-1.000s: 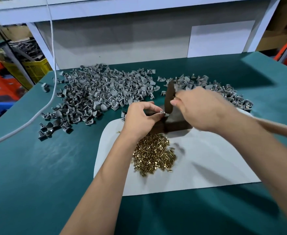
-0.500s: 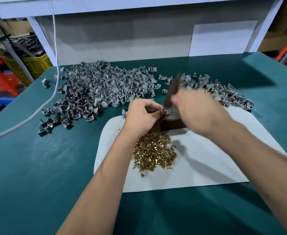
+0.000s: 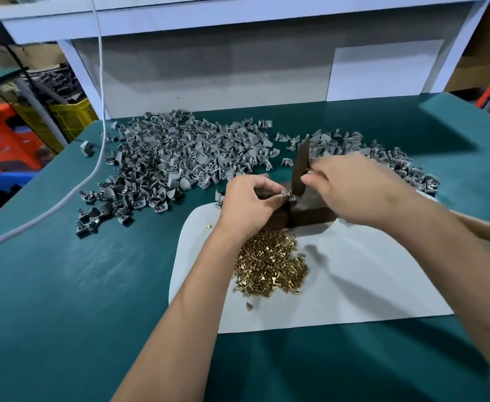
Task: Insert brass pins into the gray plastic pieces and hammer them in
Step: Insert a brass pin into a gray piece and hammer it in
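On the green worktop a white sheet lies at about 5 o'clock from the middle. The left hand pinches a small gray piece with its grip closed on it, holding it on the dark block at the sheet's 12 o'clock edge. The right hand has its grip curled round a dark flat tool, tilted nearly upright just above that piece. Brass pins are heaped on the sheet at 6 o'clock of the block. Gray plastic pieces spread at 10 o'clock, with more behind the right hand
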